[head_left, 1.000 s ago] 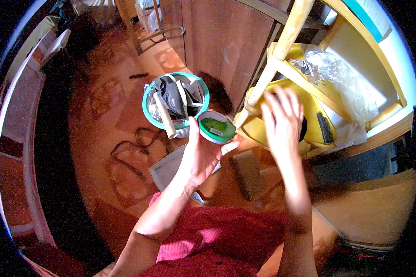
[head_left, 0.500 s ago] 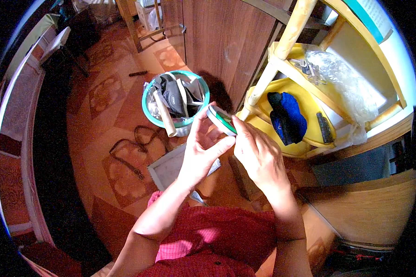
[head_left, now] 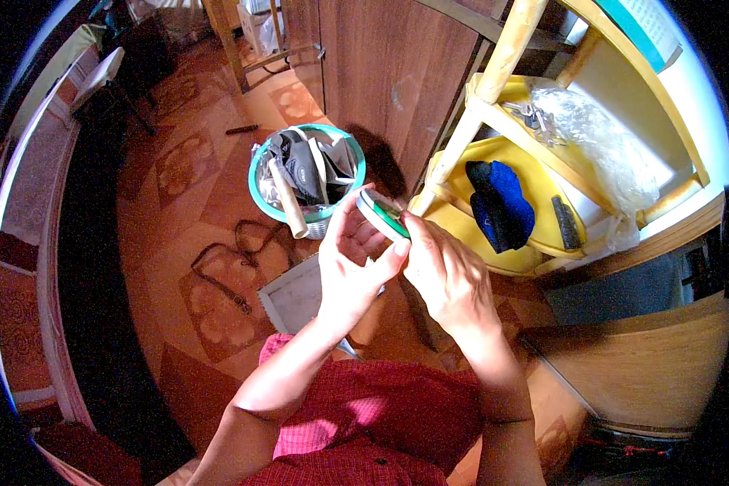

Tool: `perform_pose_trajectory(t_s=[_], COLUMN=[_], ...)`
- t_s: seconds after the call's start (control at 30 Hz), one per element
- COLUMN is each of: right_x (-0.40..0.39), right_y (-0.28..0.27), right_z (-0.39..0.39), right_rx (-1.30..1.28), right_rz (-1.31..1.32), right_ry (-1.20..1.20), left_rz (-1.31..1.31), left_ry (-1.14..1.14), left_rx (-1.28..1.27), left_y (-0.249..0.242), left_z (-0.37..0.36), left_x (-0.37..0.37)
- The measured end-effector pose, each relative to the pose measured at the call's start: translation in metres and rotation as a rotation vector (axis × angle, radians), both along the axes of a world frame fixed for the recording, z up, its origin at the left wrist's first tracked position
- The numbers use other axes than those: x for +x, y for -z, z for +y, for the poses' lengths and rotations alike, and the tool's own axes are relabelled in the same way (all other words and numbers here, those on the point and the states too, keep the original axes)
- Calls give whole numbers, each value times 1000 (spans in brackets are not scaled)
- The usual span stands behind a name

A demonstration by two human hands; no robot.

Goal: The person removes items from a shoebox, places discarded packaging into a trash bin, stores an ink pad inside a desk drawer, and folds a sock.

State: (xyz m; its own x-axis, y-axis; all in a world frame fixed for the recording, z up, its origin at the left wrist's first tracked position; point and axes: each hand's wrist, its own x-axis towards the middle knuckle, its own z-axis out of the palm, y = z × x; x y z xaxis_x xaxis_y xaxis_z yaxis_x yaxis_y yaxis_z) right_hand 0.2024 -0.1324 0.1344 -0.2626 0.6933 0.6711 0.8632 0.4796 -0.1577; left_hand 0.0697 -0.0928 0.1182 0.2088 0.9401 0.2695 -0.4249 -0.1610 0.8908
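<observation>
My left hand (head_left: 355, 263) holds a small, flat, round white-and-green object (head_left: 386, 220), possibly a tin or a lid. Its fingers curl behind the edge, and the thumb presses the near side. My right hand (head_left: 452, 271) grips the right edge of the same object, thumb and fingers closed on it. The disc is tilted up in front of me, and its exact kind cannot be made out. Just beyond it stands a basket (head_left: 259, 201) with a teal rim, filled with dark cloth, papers and a pale rolled stick (head_left: 287, 200).
At right, a bamboo rack (head_left: 454, 154) carries yellow trays (head_left: 547, 219), a blue-and-black cloth item (head_left: 502, 206), a dark comb (head_left: 567, 223) and clear plastic (head_left: 616, 154). A dark strap (head_left: 219, 279) and a white-edged board (head_left: 296, 296) lie on the patterned floor.
Both hands and the round object have shifted slightly left and a little down. The disc has tipped slightly, and both hands keep hold of it.
</observation>
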Motion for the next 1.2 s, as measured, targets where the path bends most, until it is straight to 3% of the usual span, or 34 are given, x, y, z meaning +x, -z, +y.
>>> perform_pose_trajectory(t_s=[0.2, 0.27, 0.3, 0.4, 0.47, 0.53, 0.6, 0.8, 1.2], right_x=[0, 4, 5, 2, 1, 1, 1, -1, -8], right_y=[0, -1, -12, -13, -13, -13, -12, -12, -11], right_z=[0, 1, -1, 0, -1, -2, -1, -1, -1], right_rx=[33, -107, -183, -158, -179, -181, -137, -91, -130], right_rz=[59, 356, 388, 329, 336, 283, 254, 195, 109], right_ry=[-29, -128, -121, -110, -95, -57, -67, -88, -77], left_rz=[17, 145, 237, 370, 346, 135, -157, -72, -100], left_ry=[-39, -108, -141, -129, -95, -1, 111, 148, 37], left_rx=[29, 187, 323, 401, 389, 325, 65, -60, 72], left_y=[-4, -7, 2, 12, 12, 9, -2, -1, -4], left_z=[-2, -2, 2, 3, 4, 5, -2, -2, -1], left_x=[1, 0, -1, 1, 2, 2, 4, -2, -3])
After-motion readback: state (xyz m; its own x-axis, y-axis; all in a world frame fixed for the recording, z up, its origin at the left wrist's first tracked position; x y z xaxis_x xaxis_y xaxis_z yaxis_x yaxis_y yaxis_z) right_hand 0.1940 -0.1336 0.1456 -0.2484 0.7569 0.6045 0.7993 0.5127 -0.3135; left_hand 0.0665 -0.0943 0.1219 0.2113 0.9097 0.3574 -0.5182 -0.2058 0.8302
